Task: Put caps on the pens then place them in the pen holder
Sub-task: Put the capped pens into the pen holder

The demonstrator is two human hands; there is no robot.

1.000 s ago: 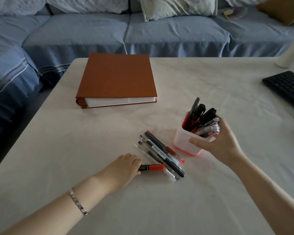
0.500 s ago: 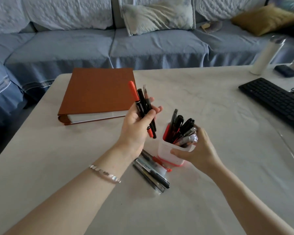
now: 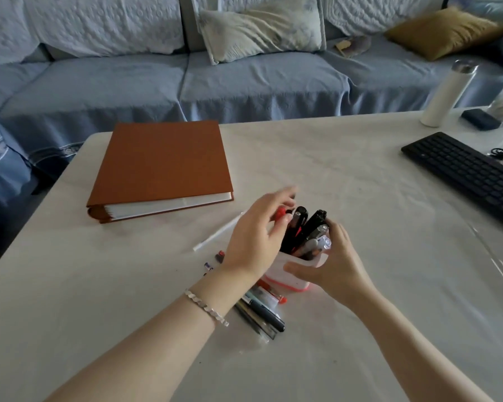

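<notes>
The right hand wraps the pen holder, thumb across its near wall and fingers round the far side. The holder is a small whitish cup with an orange-red base. It stands on the tabletop, crammed with black, red and silver pens that lean toward the right hand. The left hand hovers over the holder's mouth, fingers blurred, with a red-capped pen at its fingertips; I cannot tell whether it grips it. Loose pens lie under the left wrist. A thin white pen lies just left of that hand.
</notes>
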